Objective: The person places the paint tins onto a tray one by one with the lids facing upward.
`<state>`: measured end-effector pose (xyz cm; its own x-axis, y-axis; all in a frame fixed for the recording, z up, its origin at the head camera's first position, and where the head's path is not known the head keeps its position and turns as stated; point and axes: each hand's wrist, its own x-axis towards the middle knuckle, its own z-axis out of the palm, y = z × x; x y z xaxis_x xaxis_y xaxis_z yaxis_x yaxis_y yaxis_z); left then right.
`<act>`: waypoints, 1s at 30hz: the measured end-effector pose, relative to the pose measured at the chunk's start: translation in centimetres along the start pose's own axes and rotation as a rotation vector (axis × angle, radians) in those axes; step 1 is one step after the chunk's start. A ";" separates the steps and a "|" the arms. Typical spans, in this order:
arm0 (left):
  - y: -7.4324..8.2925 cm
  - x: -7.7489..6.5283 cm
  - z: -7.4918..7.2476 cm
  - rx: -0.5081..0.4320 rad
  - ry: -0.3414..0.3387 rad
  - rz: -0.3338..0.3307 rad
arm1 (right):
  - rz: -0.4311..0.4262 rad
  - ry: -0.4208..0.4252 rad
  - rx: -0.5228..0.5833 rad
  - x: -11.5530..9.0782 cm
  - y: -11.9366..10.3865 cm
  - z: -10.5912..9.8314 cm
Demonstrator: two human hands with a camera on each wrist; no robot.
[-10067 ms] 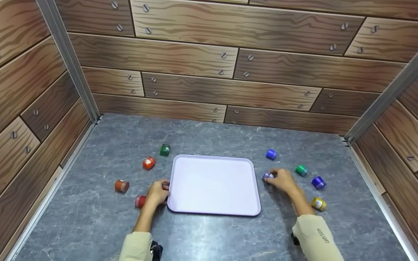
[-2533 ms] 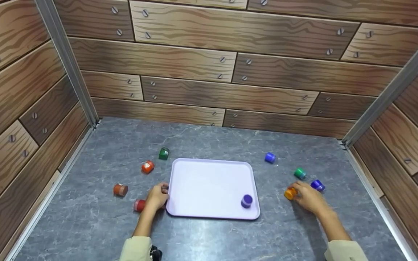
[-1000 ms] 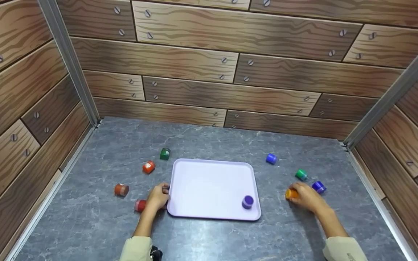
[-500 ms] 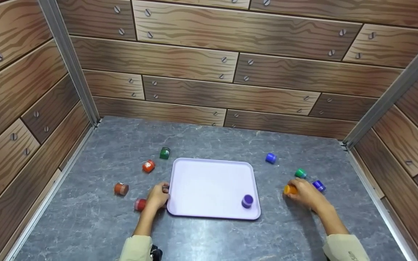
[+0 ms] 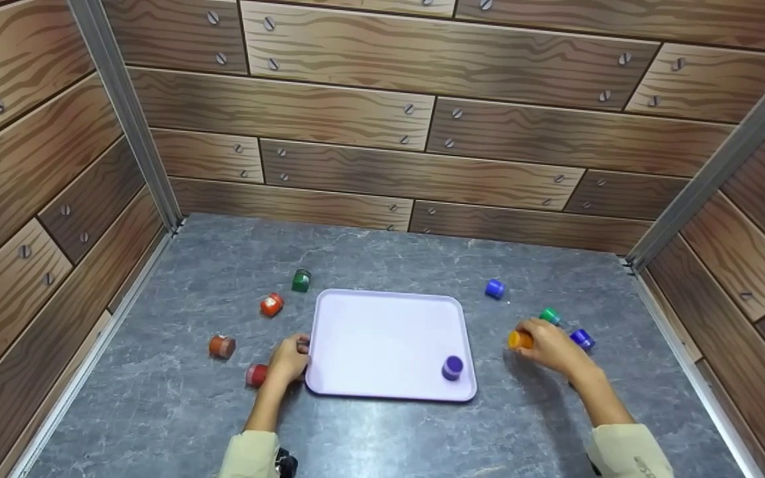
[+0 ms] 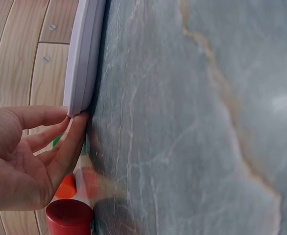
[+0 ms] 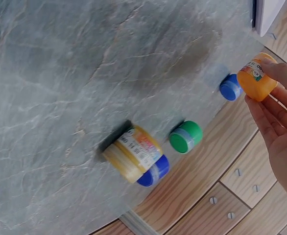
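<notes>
At the far left, a brown jar lies on its side on the grey, marble-patterned table. A little further along I see a red jar, also on its side, close by the left forearm and partly hidden by it. Beyond these, towards the plank-patterned back wall, sits an orange-red jar and, near it, a dark green jar.

The left hand, coming out of a pale sleeve with a black band at its end, grips the near-left part of a lilac tray; its fingers are narrowed on the rim, some above and some underneath. The tray lies flat in the middle, and a purple jar stands inside it, near its right edge.

Right of the tray, a blue jar sits towards the back. Nearer, the right hand holds an orange jar between thumb and fingers, its lid pointing at the tray but well apart from it; the jar appears clear of the table. Just behind that hand is a bright green jar, and farther right a dark blue jar. From the right wrist, a yellow jar also shows, overlapping the dark blue one.
</notes>
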<state>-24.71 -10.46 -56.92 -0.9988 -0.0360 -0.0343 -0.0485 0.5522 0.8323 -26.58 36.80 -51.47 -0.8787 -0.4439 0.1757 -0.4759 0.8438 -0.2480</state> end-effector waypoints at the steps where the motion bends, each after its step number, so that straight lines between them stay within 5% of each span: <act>1: 0.0 0.0 0.0 0.009 0.002 0.008 | -0.004 0.003 -0.001 0.1 -0.1 0.0; 23: -0.3 0.1 0.0 0.008 0.001 0.026 | -0.070 -0.013 0.093 1.8 -3.5 0.5; 30: -0.2 0.1 -0.1 -0.020 -0.010 0.008 | -0.166 0.040 0.101 2.3 -4.6 1.0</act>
<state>-24.78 -10.62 -57.07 -0.9992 -0.0239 -0.0332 -0.0408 0.5358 0.8434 -26.40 31.63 -50.83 -0.7864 -0.5604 0.2598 -0.6175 0.7245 -0.3063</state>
